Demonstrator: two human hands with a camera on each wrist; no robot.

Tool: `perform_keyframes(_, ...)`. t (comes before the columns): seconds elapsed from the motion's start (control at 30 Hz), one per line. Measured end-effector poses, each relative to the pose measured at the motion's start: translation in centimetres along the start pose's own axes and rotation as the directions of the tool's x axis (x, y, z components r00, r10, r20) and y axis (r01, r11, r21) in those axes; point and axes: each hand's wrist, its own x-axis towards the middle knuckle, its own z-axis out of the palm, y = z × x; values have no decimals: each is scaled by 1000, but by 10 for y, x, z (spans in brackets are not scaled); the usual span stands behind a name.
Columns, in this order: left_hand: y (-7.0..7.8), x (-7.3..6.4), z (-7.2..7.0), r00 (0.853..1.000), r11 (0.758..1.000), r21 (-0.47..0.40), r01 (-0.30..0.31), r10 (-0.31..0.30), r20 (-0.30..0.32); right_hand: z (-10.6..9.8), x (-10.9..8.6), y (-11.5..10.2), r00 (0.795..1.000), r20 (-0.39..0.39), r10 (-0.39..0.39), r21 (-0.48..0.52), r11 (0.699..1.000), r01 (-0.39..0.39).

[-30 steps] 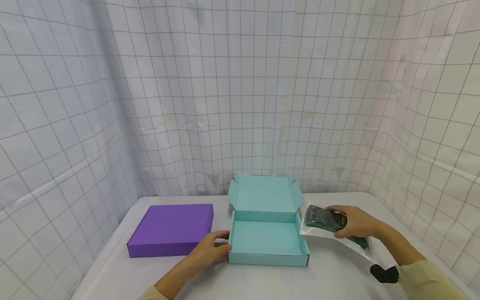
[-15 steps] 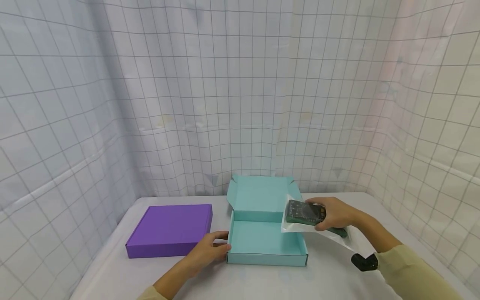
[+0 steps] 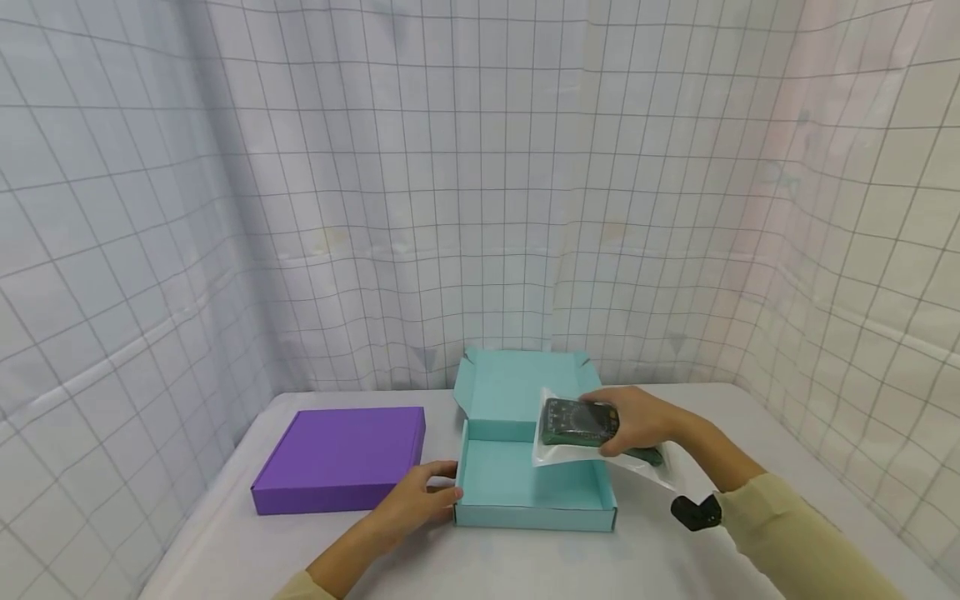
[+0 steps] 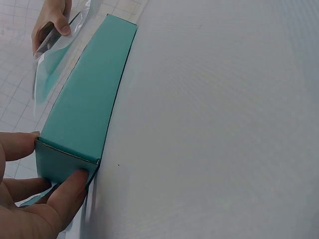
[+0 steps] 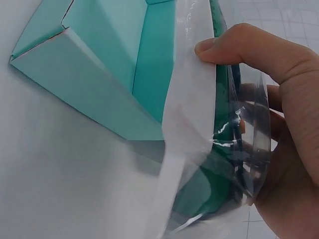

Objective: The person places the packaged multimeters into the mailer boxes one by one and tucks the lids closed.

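Note:
A teal mailer box [image 3: 536,517] stands with its lid [image 3: 521,385] raised at the back. My left hand [image 3: 415,502] rests its spread fingertips against the box's left wall; in the left wrist view the fingers [image 4: 64,199] touch that wall near the front corner. My right hand [image 3: 641,421] grips a multimeter [image 3: 573,422] in a clear plastic bag [image 5: 192,109], black-faced with white marks and a green body. It hangs tilted over the right side of the open box, overlapping the right wall in the head view. In the right wrist view the thumb presses the bag's white underside.
A closed purple box [image 3: 345,458] lies to the left on the white table [image 3: 525,567]. White grid-patterned curtains [image 3: 510,208] enclose the back and both sides. A black wrist device [image 3: 696,512] sits at the right sleeve.
My right hand has carried the bagged multimeter leftward, from beside the box to above its right half. The left hand and both boxes have stayed in place.

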Motion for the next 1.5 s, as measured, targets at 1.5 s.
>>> perform_keyframes(1.5,2,1,1,1000,1000,-22,17,-17,-1,52,63,-59,979,122,-163,79,985,155)
